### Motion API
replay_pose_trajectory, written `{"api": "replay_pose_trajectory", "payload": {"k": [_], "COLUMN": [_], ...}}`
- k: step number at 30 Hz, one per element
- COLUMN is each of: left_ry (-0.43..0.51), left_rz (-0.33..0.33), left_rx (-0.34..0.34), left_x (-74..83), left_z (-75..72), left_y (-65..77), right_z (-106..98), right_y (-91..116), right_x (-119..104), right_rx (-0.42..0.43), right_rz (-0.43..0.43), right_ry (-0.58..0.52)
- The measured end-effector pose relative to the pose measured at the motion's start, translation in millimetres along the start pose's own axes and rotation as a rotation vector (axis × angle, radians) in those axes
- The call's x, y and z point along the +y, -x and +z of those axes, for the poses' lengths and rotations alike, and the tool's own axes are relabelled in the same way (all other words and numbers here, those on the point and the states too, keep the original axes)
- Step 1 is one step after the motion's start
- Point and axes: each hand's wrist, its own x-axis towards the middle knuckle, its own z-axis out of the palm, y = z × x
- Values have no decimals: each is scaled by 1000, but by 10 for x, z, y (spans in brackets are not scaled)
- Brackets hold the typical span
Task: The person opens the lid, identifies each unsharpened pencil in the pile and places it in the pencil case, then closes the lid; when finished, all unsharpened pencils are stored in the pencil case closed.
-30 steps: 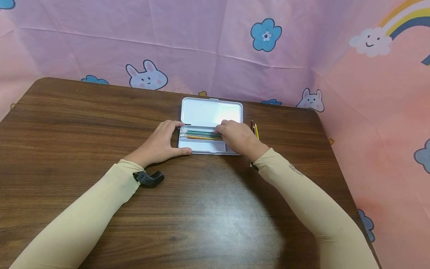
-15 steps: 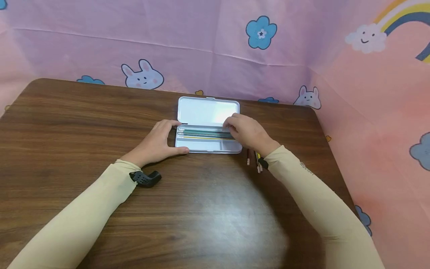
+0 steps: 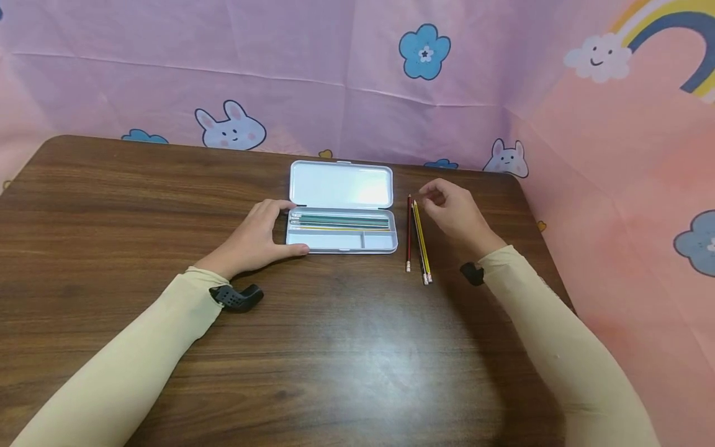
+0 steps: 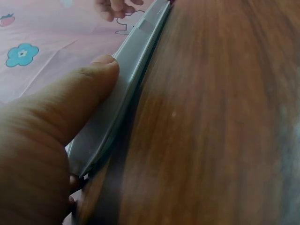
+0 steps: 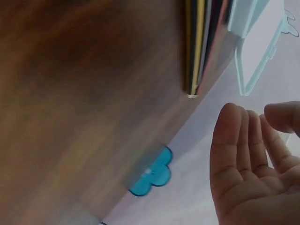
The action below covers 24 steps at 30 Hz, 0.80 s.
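A white pencil case (image 3: 341, 184) lies with its lid swung back near the far side of the table. Several pencils (image 3: 341, 221), mostly green with a yellow one in front, fill its long rear compartment. My left hand (image 3: 254, 241) holds the case's left end, fingers at the hinge corner and thumb along the front edge; the left wrist view shows that thumb (image 4: 91, 86) on the front wall. A dark red pencil (image 3: 409, 233), a black pencil (image 3: 419, 245) and a yellow-striped pencil (image 3: 422, 239) lie right of the case. Beside their far tips, my right hand (image 3: 455, 208) hovers empty, fingers loosely bent.
The front and smaller right compartments (image 3: 380, 240) of the case hold nothing visible. Brown wood-grain table (image 3: 279, 347) spreads around everything. A printed pink and purple cloth (image 3: 313, 74) hangs close behind the table's far edge and along the right side.
My right hand has left the case's rear compartment and moved right, past the loose pencils, uncovering them. My left hand keeps its hold on the case. The head view has shifted slightly.
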Motion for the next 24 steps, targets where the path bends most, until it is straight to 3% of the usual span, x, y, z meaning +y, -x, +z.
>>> {"api": "replay_pose_trajectory", "payload": {"k": [8,12,15,20,24], "left_ry": [1,67,143,248,316], "left_rz": [-4,-9,-18,-126,-237], "left_rx": [-13,-11,29,91,6], "left_x": [7,-12,-28,-24,1], "left_z": [-46,-61,-91,-177,-256], "left_y": [19,15,-8,-108,-210], "right_z": [108,171,201,259,339], "right_y": [6,-24,-46,-83,-115], "right_x": [95,52,3,-94,-164], "right_rx": [-75,-126,-171,-242,-285], "right_rz": [112,141,172,219,234], "right_ry": [-182,-293,-366,-411,-371]}}
